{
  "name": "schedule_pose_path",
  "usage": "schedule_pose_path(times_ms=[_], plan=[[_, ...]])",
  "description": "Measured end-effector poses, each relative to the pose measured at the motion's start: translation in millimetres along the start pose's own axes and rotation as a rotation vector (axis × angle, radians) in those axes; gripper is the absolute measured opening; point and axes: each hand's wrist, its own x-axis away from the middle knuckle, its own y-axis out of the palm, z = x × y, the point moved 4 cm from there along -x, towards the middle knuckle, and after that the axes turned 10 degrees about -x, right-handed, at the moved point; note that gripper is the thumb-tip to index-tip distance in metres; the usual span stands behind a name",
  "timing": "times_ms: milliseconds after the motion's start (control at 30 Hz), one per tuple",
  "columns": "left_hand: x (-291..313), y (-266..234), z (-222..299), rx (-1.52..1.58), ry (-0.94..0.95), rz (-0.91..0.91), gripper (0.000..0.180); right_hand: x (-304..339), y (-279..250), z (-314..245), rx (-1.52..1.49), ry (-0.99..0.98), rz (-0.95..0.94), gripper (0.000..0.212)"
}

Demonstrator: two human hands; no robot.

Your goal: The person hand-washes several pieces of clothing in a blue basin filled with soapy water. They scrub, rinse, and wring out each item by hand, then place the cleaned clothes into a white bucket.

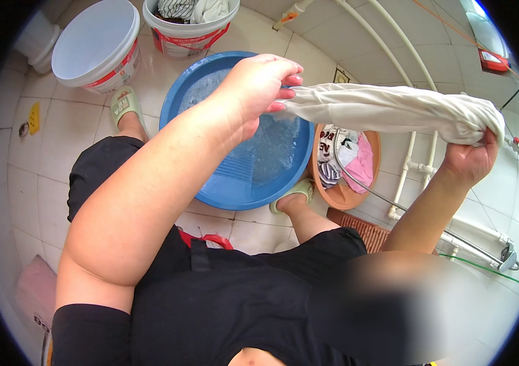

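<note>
A twisted length of white cloth (388, 110) is stretched sideways in front of me. My left hand (259, 88) has its fingers curled round the cloth's left end. The bunched right end is gripped in my right hand (470, 161), out toward the wall. Below my left hand and forearm stands a round blue basin (177, 104) with sudsy water (272, 152) and a ridged washboard area (233, 166) inside. My left forearm covers part of this basin. What kind of garment or towel the cloth is, I cannot tell.
An orange tub (345, 198) of clothes (357, 161) stands right of the basin. Behind are a white bucket (97, 43) and another bucket (189, 39) holding cloth. A brown ribbed board (360, 229) lies near my knee; pipes (412, 161) and a hose (366, 189) line the right.
</note>
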Motion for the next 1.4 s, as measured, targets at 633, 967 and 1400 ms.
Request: schedule_pose_path(times_ms=[633, 967, 1400], plan=[[-26, -2, -31, 0.071, -0.147, 0.079, 0.026, 235, -214, 412, 1.543, 0.534, -0.955, 0.048], [-25, -1, -28, 0.019, -0.134, 0.056, 0.029, 310, -234, 400, 1.609, 0.975, -1.568, 0.032], [-52, 6, -69, -0.888, 0.087, -0.096, 0.034, 134, -76, 196, -0.074, 1.081, 0.102, 0.028]])
